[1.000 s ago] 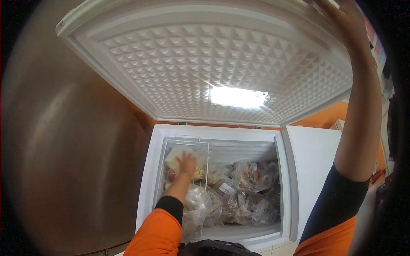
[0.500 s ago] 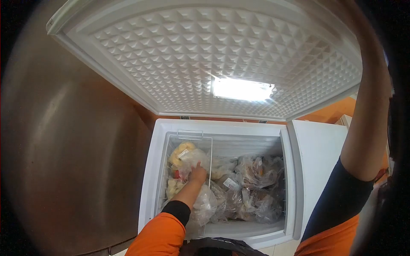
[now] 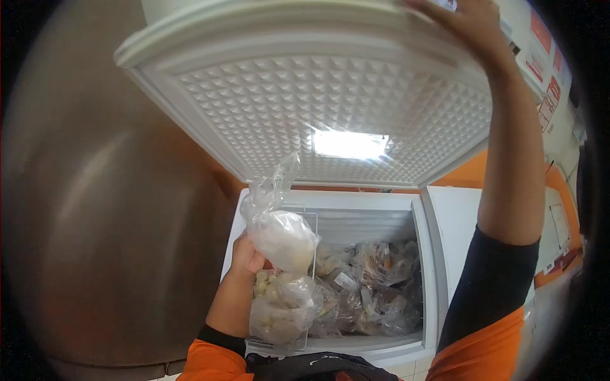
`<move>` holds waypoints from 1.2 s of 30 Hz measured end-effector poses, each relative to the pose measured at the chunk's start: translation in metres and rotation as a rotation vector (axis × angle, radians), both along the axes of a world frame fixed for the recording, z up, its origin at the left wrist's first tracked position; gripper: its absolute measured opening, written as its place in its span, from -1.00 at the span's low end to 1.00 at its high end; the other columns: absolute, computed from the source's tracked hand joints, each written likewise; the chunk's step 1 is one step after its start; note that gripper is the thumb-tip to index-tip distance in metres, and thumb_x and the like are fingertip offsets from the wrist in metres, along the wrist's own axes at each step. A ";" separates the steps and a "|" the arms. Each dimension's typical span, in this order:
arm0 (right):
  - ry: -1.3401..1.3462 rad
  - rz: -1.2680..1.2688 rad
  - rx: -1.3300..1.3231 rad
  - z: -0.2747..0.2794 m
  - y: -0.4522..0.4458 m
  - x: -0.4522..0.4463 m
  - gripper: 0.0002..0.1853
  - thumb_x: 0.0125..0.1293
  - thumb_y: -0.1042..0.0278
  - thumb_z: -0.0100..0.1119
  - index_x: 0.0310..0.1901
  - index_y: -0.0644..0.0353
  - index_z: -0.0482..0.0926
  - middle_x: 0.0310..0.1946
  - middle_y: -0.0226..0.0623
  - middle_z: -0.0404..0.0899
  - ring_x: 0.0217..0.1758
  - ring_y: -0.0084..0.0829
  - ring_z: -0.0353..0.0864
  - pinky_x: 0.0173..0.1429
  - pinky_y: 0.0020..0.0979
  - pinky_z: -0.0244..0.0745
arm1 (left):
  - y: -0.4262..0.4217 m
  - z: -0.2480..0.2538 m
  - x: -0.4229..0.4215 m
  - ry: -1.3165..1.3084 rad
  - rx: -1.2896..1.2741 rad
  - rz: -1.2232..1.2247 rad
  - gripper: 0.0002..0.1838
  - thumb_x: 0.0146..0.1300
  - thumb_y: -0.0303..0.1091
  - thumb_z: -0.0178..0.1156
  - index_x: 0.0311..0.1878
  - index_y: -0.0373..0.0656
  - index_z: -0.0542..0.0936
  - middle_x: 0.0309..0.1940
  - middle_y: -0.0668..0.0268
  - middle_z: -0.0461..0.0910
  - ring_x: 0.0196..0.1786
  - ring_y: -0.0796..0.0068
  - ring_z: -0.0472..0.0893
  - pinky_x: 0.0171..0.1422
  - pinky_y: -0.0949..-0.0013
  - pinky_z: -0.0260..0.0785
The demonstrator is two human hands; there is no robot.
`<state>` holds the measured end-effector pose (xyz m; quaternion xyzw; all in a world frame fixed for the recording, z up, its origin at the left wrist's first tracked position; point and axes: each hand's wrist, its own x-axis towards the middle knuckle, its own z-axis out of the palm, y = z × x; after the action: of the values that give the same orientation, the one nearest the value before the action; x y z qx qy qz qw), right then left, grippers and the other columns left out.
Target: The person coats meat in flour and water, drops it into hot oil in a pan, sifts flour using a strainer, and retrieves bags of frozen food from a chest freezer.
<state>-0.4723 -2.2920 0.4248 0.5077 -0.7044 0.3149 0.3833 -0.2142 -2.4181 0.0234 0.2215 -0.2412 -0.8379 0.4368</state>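
Note:
My left hand [image 3: 246, 255] is closed on the side of a clear plastic bag with pale contents [image 3: 284, 240], raised above the left end of the chest freezer [image 3: 356, 202]. The bag's loose top sticks up towards the lid. Below it, more bagged items [image 3: 279, 308] lie in the wire basket [image 3: 316, 223]. My right hand [image 3: 467, 25] is at the upper edge of the raised white freezer lid [image 3: 254, 95], its fingers wrapped over the rim. A bright lamp [image 3: 351, 145] glows on the lid's textured inside.
Several clear bags [image 3: 375, 286] with brownish contents fill the freezer floor right of the basket. A white surface [image 3: 454, 219] adjoins the freezer on the right. A large brown metallic surface [image 3: 114, 222] stands at the left. Printed red and white papers [image 3: 548, 95] show at the upper right.
My left hand has moved left and lifted the pale bag out of the basket. The lid appears slightly lower in view, with my right hand still on its edge.

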 end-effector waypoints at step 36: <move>0.236 0.093 0.057 0.001 0.016 -0.019 -0.17 -0.15 -0.24 0.24 0.15 0.06 0.32 0.01 -0.23 0.38 0.18 -0.18 0.23 0.28 -0.16 -0.03 | 0.043 0.069 -0.007 -0.519 0.079 0.390 -0.58 0.23 -0.28 -0.03 0.06 -0.39 0.33 -0.09 0.07 0.47 -0.01 0.24 0.48 0.03 0.17 0.38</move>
<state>-0.4916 -2.2759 0.4258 0.5840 -0.6386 0.2504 0.4341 -0.2208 -2.3749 0.0925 0.4865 -0.2649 -0.6626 0.5042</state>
